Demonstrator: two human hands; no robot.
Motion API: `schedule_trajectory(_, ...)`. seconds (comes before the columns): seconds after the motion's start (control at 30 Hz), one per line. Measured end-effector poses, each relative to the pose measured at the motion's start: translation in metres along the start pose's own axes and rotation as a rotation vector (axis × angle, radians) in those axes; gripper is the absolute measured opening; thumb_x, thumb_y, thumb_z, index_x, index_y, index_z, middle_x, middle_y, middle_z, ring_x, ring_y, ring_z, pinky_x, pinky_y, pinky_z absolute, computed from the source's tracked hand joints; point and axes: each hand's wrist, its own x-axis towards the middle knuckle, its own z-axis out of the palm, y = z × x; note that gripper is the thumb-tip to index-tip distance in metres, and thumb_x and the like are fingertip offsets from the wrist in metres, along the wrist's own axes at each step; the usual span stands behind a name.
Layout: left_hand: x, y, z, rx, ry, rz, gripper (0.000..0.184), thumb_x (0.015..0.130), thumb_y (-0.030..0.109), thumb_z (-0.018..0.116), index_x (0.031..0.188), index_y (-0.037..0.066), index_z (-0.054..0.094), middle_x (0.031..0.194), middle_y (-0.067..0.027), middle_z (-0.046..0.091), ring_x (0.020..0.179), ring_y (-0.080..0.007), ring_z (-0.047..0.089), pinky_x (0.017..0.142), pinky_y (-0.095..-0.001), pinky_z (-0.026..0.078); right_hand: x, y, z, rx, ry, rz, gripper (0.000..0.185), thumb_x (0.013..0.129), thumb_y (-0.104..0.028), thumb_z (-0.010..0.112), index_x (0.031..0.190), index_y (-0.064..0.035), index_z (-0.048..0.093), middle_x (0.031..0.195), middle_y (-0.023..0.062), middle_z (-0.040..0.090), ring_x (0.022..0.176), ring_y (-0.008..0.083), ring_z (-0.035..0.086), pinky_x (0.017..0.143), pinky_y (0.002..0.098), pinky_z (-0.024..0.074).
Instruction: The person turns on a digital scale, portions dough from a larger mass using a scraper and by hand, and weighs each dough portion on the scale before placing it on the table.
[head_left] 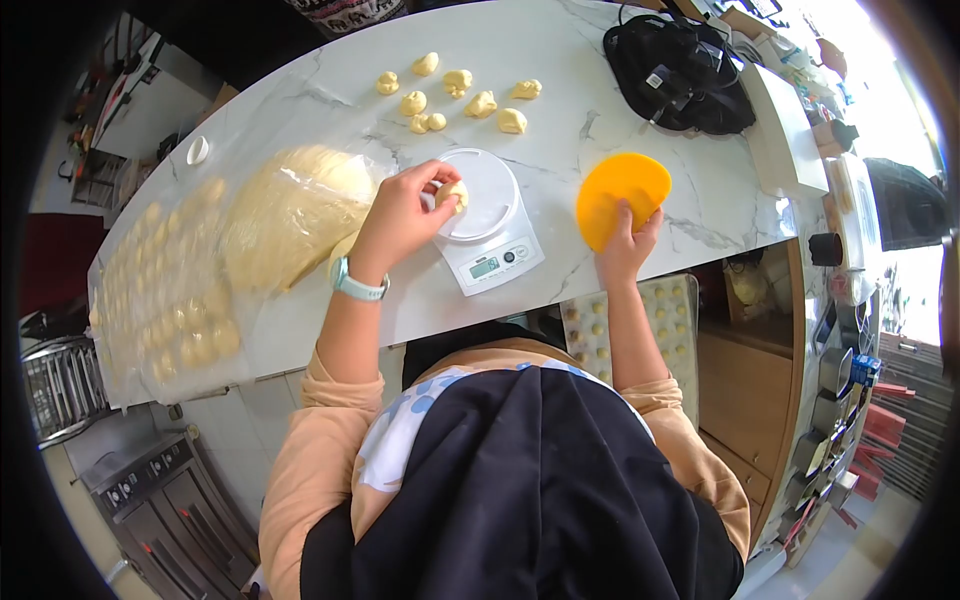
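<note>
My left hand (405, 215) pinches a small piece of pale yellow dough (452, 196) at the left edge of the round plate of a white kitchen scale (490, 262). The scale's display is lit, but its digits are too small to read. In my right hand (630, 245) is a yellow dough scraper (622, 190), held above the marble counter right of the scale. Left of my left hand lies a large mass of dough (300, 200) under clear plastic. Several loose dough pieces (480, 104) sit on the counter beyond the scale.
Many small dough balls lie under a plastic sheet (165, 290) on the left. A white cap-like object (198, 150) is near the far left edge. A black bag (675, 75) and a white box (785, 130) stand at right. Below the counter edge is a tray of dough balls (660, 310).
</note>
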Motion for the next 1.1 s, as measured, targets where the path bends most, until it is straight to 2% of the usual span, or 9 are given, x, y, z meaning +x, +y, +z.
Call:
schedule_trajectory(0.2,-0.089,-0.040,0.007,0.251,0.003,-0.073,0.020,0.079,0.011,0.069,0.096,0.002,0.067,0.095,-0.0086,0.067,0.065,-0.0164,0.058,0.060,-0.0266,0.048,-0.037,-0.050,0.028,0.157,-0.156,-0.041,0.029,0.092,-0.008,0.056,0.118,0.0002,0.046,0.106,0.0091,0.059,0.093,0.0167,0.060,0.080,0.0302,0.0492)
schedule_trajectory(0.27,-0.115,-0.052,0.021,0.256,0.084,-0.099,0.021,0.078,0.012,0.070,0.096,0.002,0.067,0.097,-0.0089,0.066,0.065,-0.0172,0.058,0.061,-0.0269,0.048,-0.053,-0.062,0.044,0.013,-0.468,-0.069,0.031,0.091,-0.009,0.057,0.119,-0.0016,0.045,0.103,0.0105,0.063,0.088,0.0182,0.064,0.074,0.0317,0.0519)
schedule_trajectory(0.37,-0.131,-0.063,0.033,0.214,0.175,-0.060,0.020,0.078,0.011,0.071,0.094,0.001,0.066,0.096,-0.0115,0.065,0.073,-0.0234,0.058,0.067,-0.0314,0.049,-0.067,-0.111,0.087,-0.397,-1.054,0.056,0.036,0.089,-0.017,0.056,0.120,-0.0080,0.042,0.081,0.0226,0.065,0.075,0.0424,0.064,0.065,0.0446,0.0515)
schedule_trajectory(0.5,-0.131,-0.058,0.033,0.169,0.156,-0.136,0.018,0.077,0.008,0.069,0.091,-0.001,0.063,0.094,-0.0159,0.063,0.086,-0.0316,0.062,0.076,-0.0365,0.050,-0.096,-0.093,0.131,-0.603,-1.288,-0.223,0.037,0.088,-0.013,0.052,0.122,-0.0036,0.042,0.078,0.0215,0.063,0.063,0.0406,0.061,0.056,0.0462,0.0496)
schedule_trajectory(0.6,-0.135,-0.046,0.021,0.118,0.088,-0.366,0.018,0.078,0.008,0.069,0.092,-0.001,0.062,0.091,-0.0144,0.063,0.078,-0.0239,0.063,0.072,-0.0321,0.051,-0.126,-0.076,0.121,-0.479,-1.186,-0.584,0.035,0.089,-0.011,0.053,0.120,0.0012,0.043,0.086,0.0230,0.062,0.067,0.0406,0.062,0.056,0.0460,0.0501)
schedule_trajectory(0.73,-0.127,-0.056,-0.002,-0.206,0.344,-0.486,0.023,0.084,0.015,0.070,0.098,0.000,0.060,0.090,-0.0093,0.062,0.073,-0.0117,0.061,0.068,-0.0265,0.050,-0.123,-0.054,0.093,-0.400,-1.033,-0.401,0.037,0.089,-0.007,0.054,0.122,0.0023,0.041,0.091,0.0188,0.064,0.075,0.0377,0.064,0.062,0.0440,0.0520)
schedule_trajectory(0.83,-0.093,-0.040,-0.008,-0.641,0.443,-0.220,0.038,0.090,0.026,0.064,0.115,0.000,0.054,0.097,-0.0080,0.061,0.082,-0.0106,0.061,0.071,-0.0256,0.051,-0.097,-0.076,0.087,-0.228,-0.822,-0.376,0.034,0.090,-0.008,0.055,0.120,0.0024,0.042,0.096,0.0204,0.064,0.078,0.0363,0.065,0.065,0.0392,0.0528)
schedule_trajectory(1.03,-0.051,-0.028,0.021,-0.997,0.068,-0.450,0.061,0.094,0.042,0.053,0.136,0.000,0.038,0.115,-0.0139,0.057,0.097,-0.0166,0.062,0.086,-0.0291,0.051,-0.059,-0.090,0.074,-0.240,-0.476,-0.339,0.033,0.092,-0.011,0.057,0.119,0.0014,0.042,0.099,0.0174,0.064,0.084,0.0241,0.066,0.071,0.0332,0.0519)
schedule_trajectory(1.1,-0.057,-0.030,0.025,-0.754,0.124,-0.464,0.050,0.092,0.037,0.059,0.125,0.001,0.051,0.108,-0.0130,0.061,0.087,-0.0146,0.063,0.074,-0.0294,0.052,-0.049,-0.089,0.063,-0.231,-0.420,-0.320,0.034,0.092,-0.012,0.057,0.119,0.0008,0.042,0.100,0.0168,0.063,0.087,0.0227,0.066,0.074,0.0321,0.0514)
